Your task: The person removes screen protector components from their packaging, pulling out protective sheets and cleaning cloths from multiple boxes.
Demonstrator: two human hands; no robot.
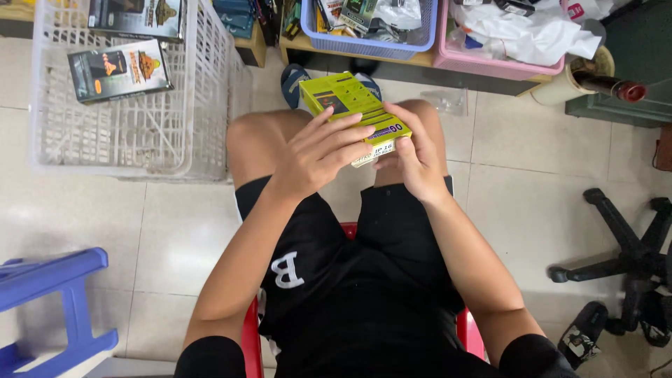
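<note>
I sit on a red stool [250, 336] and hold a small yellow-green cardboard box [341, 98] above my knees. My left hand [318, 150] lies over the box's near face, its fingers spread across the top. My right hand [413, 159] grips the box's near right end, with the thumb at a white label there. Both hands are closed on the box. Its far end points away from me toward the shelves.
A white plastic crate [203, 105] with two dark product boxes [119, 68] stands on the tiled floor at left. Blue basket [364, 45] and pink basket [490, 64] sit on a low shelf ahead. A blue stool [56, 301] is at lower left, an office chair base [623, 259] at right.
</note>
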